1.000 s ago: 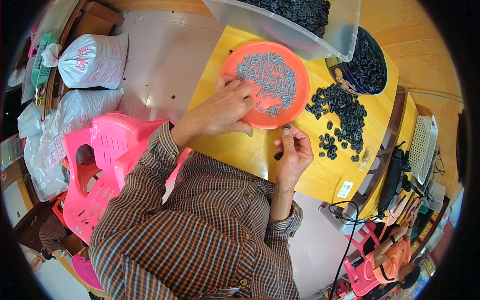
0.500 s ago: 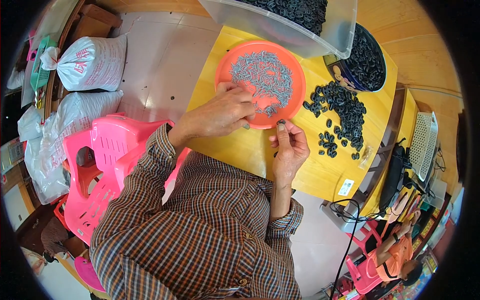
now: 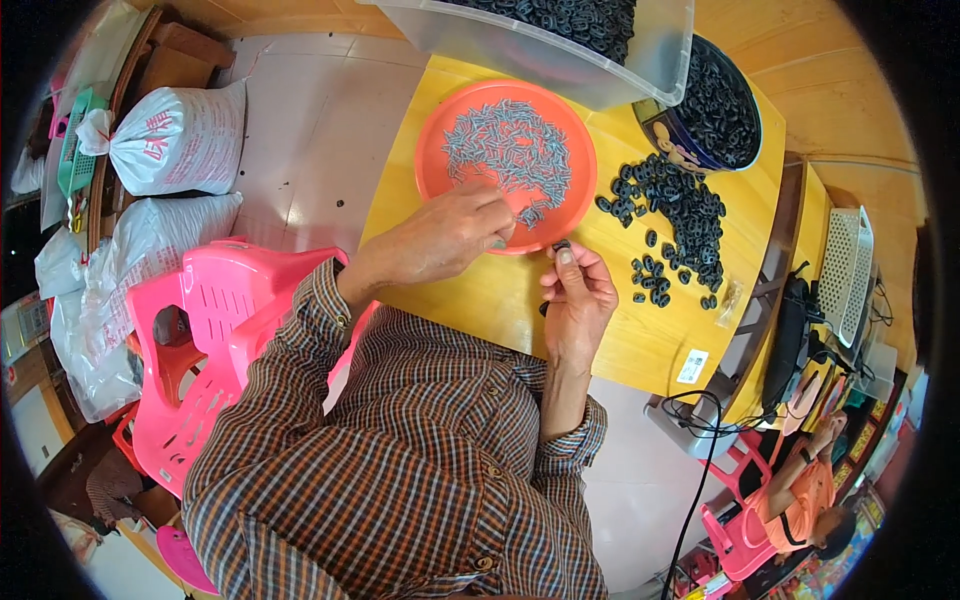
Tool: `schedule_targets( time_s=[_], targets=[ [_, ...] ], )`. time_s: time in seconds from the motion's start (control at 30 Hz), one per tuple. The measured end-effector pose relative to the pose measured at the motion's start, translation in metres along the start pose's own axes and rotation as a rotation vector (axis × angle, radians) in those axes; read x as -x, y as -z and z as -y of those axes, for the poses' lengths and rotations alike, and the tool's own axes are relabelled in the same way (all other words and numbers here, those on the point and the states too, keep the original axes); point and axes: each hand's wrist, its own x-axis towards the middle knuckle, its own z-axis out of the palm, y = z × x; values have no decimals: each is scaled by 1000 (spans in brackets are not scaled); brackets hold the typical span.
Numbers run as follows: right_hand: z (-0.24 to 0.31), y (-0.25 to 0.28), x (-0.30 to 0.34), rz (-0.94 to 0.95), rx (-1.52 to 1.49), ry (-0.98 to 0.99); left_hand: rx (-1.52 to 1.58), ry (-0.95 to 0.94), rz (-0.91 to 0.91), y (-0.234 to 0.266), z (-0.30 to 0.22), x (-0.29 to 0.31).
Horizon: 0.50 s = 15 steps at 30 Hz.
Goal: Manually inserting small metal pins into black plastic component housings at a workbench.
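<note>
My left hand [image 3: 445, 235] is over the near left rim of a round orange plate [image 3: 432, 150]. Its fingers are pinched together, and what they may hold is hidden. Small grey screws [image 3: 510, 145] lie spread over the plate. By the plate's near edge, my right hand [image 3: 580, 295] grips a small black plastic piece [image 3: 562, 246] between thumb and forefinger. Another dark bit shows by its curled lower fingers. A loose pile of black oval pieces [image 3: 690, 215] with holes lies on the yellow table [image 3: 630, 340] to the right.
A clear plastic bin [image 3: 540, 50] and a dark round tub [image 3: 665, 135], both full of black pieces, stand at the back. Left are a pink chair [image 3: 215, 300] and white sacks [image 3: 185, 140]. A black cable [image 3: 712, 450] hangs at right; another person [image 3: 805, 495] sits beyond.
The whole view has shifted slightly, with the table a little further left. My left hand stays pinched and has shifted slightly right over the plate. My right hand keeps its grip on the black piece.
</note>
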Motion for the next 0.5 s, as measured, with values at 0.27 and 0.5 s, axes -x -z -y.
schedule_targets(
  time_s=[0.27, 0.5],
  targets=[
    [15, 15, 10, 76, -227, -62, 596, 152, -117, -20, -24, -14],
    [22, 22, 20, 120, -253, -5, 795, 198, -127, -36, -31, -27]
  ],
)
